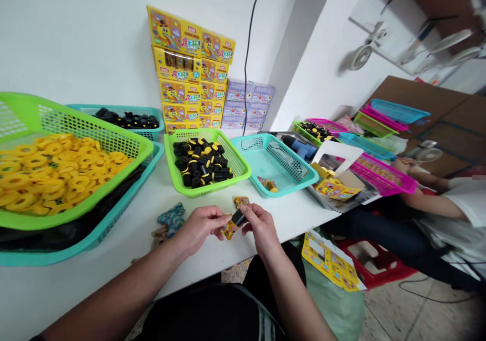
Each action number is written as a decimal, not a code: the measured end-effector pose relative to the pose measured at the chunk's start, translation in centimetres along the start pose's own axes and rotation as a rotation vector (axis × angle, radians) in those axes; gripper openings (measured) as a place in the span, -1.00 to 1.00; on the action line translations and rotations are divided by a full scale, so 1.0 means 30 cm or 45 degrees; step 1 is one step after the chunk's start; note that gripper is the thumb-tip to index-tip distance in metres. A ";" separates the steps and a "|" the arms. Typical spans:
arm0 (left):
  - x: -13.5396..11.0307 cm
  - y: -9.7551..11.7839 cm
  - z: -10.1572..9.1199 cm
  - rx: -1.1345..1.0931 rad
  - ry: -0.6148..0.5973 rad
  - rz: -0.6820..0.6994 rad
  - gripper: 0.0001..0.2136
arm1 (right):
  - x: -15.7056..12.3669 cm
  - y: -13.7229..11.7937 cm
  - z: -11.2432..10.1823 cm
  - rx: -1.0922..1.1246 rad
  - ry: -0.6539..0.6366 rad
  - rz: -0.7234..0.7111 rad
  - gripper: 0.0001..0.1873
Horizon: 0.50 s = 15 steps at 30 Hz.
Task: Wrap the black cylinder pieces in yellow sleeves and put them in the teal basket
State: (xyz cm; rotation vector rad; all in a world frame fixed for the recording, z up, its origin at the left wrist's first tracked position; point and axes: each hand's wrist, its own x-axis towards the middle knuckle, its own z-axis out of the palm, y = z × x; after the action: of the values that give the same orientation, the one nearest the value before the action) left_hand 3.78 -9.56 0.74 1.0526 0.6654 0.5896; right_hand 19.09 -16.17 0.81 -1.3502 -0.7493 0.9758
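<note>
Over the white table, my left hand (pixel 205 225) pinches a small yellow printed wrapper (pixel 229 230) between thumb and fingers. My right hand (pixel 262 225) is closed on a short black cylinder (pixel 238 218), which meets the wrapper; whether it sits inside cannot be seen. Just beyond my hands lies another yellow printed piece (pixel 241 200). A green basket (pixel 197 191) ahead holds many black cylinders with yellow bands (pixel 201 161). To its right, a turquoise basket (pixel 266 153) contains a few small yellow-orange printed pieces (pixel 268 184).
At left, a green basket of yellow rings (pixel 56 171) rests on a turquoise basket of black parts. Yellow boxes (pixel 180 92) and purple boxes (pixel 243 105) are stacked by the wall. A crumpled blue patterned cloth (pixel 172 218) lies near my left hand. Another person (pixel 440 209) sits at right.
</note>
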 end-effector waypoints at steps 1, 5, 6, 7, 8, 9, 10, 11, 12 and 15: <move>-0.001 0.000 0.002 -0.014 0.014 0.005 -0.63 | 0.000 0.001 0.000 -0.026 -0.003 -0.018 -0.54; 0.001 0.005 0.008 -0.053 0.069 0.016 -0.63 | 0.000 0.011 -0.008 -0.148 0.011 -0.118 -0.55; 0.003 0.006 0.009 -0.050 0.074 0.020 -0.63 | 0.000 0.015 -0.011 -0.184 0.017 -0.149 -0.56; 0.004 0.007 0.009 -0.043 0.075 0.024 -0.63 | 0.000 0.019 -0.014 -0.215 0.021 -0.175 -0.56; 0.005 0.007 0.009 -0.036 0.074 0.026 -0.63 | 0.000 0.022 -0.016 -0.237 0.023 -0.188 -0.57; 0.005 0.006 0.008 -0.030 0.072 0.029 -0.63 | 0.000 0.023 -0.017 -0.244 0.020 -0.189 -0.57; 0.005 0.004 0.008 -0.026 0.069 0.030 -0.64 | 0.001 0.024 -0.017 -0.233 0.012 -0.177 -0.56; 0.005 0.002 0.007 -0.027 0.064 0.032 -0.64 | 0.001 0.024 -0.016 -0.210 -0.004 -0.152 -0.56; 0.005 -0.001 0.006 -0.031 0.058 0.035 -0.65 | 0.002 0.023 -0.015 -0.184 -0.021 -0.122 -0.56; 0.006 -0.011 0.003 -0.035 0.046 0.045 -0.67 | 0.003 0.017 -0.009 -0.145 -0.029 -0.054 -0.54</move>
State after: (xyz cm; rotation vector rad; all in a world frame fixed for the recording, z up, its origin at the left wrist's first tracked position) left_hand 4.01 -9.61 0.45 1.0317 0.6697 0.6478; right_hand 19.29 -16.23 0.26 -1.4176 -0.8581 0.9284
